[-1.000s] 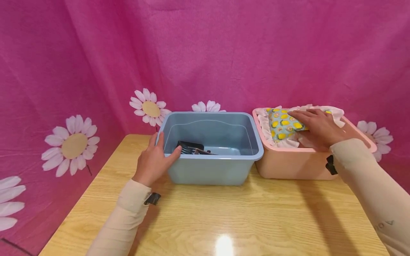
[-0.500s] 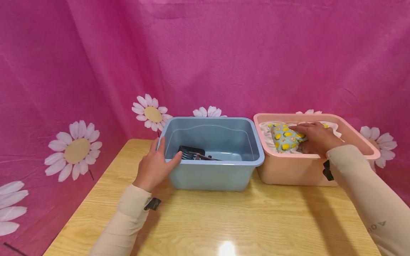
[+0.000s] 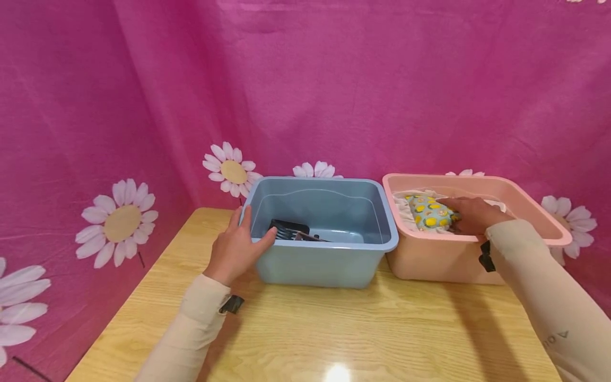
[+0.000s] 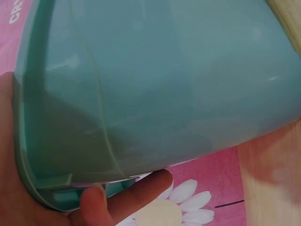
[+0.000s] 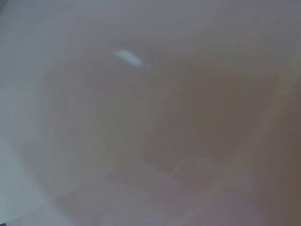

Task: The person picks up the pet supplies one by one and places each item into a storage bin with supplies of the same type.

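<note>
My left hand [image 3: 235,246] holds the left front corner of a blue plastic bin [image 3: 317,268]. Its thumb lies along the front rim, and in the left wrist view its fingers [image 4: 136,195] curl beneath the rim at the side. Over in the pink bin [image 3: 429,265], my right hand [image 3: 477,215] grips a light blue lemon-print cloth [image 3: 427,213] with white ruffles [image 3: 406,209]. Part of the cloth shows between fingers and thumb, while the fingertips are partly hidden. The right wrist view is a blur of pinkish-brown surface.
Inside the blue bin lie a black fork-like utensil [image 3: 286,232], a black flat object [image 3: 296,226] and a brownish piece [image 3: 310,237]. Both bins stand side by side on a wooden table [image 3: 334,329]. A pink curtain [image 3: 334,95] with daisies hangs behind and at the left.
My right hand has lowered the lemon-print cloth from rim height down into the pink bin. The left hand stays at the blue bin's corner. The head view has shifted slightly.
</note>
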Demonstrator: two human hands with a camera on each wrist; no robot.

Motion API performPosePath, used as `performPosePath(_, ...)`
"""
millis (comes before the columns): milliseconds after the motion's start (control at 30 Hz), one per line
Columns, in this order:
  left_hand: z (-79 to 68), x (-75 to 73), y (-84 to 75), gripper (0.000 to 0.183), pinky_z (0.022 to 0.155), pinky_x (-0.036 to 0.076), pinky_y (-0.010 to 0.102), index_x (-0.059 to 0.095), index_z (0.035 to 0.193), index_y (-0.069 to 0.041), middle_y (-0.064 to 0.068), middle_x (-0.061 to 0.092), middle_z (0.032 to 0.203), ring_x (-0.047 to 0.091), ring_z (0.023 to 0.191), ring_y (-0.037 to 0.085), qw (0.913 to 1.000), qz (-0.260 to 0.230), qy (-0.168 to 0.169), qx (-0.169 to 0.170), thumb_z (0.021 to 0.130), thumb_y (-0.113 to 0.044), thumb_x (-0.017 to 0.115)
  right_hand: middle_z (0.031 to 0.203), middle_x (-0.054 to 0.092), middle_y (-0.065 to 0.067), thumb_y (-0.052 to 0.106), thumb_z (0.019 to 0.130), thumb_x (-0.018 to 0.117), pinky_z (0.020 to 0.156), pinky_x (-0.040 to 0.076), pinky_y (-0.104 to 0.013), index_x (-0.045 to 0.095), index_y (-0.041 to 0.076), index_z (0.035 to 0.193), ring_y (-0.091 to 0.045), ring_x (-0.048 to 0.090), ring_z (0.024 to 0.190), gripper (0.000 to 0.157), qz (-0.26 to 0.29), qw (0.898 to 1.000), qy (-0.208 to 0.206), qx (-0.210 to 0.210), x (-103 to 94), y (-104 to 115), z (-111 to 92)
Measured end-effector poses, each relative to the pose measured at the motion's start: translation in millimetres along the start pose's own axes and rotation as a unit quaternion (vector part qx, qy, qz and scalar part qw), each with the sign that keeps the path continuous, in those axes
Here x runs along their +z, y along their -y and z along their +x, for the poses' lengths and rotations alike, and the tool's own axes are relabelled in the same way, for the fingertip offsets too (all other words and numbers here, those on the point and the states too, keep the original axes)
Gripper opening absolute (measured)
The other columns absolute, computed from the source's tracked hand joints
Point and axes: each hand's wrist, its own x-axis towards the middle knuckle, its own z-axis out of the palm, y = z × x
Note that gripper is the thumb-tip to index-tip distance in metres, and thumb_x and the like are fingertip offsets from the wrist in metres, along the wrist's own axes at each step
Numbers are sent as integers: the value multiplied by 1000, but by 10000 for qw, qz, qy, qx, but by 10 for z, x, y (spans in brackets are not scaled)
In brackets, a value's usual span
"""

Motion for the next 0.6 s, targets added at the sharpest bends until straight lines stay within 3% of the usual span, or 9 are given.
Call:
performPosePath(100,5,2,-38,92,90,46,60,23,153,-8,16,22,156,57,109,44,10000,41,7,28,87,-66,48,119,57,-24,13,77,75,63,48,-48,46,8,138,-38,57,88,68,409,9968,365,581,-78,24,-51)
performPosePath(233,7,-5,-73,93,91,45,61,22,154,-7,17,21,156,55,112,44,9999,79,95,57,87,-67,47,123,55,-27,22,78,76,68,46,-56,41,7,141,-41,57,93,73,585,9930,399,948,-186,88,-126)
performPosePath(300,8,-9,-76,94,92,43,62,21,154,-7,17,19,157,52,116,45,9998,107,149,48,87,-68,47,124,56,-27,23,77,78,76,45,-59,42,5,140,-43,58,97,75,401,9960,105,793,-218,132,-158)
performPosePath(400,8,-23,-76,94,93,42,62,21,154,-7,17,18,158,51,119,45,9998,150,149,54,87,-69,44,118,60,-27,18,75,79,77,48,-56,45,1,136,-41,62,88,72,222,9979,-458,393,-257,229,-225)
performPosePath(500,5,-36,-65,96,93,41,62,19,154,-7,16,17,158,50,120,45,9998,179,89,80,86,-71,43,117,60,-27,21,76,80,64,45,-57,46,3,135,-43,62,84,70,65,9953,-838,482,-305,388,-320)
performPosePath(600,-9,-49,-54,97,94,41,63,17,154,-8,17,18,158,45,125,43,9998,147,-21,125,86,-70,45,122,58,-28,26,78,79,63,38,-59,47,7,136,-47,58,92,69,88,9901,-1211,704,-334,570,-441)
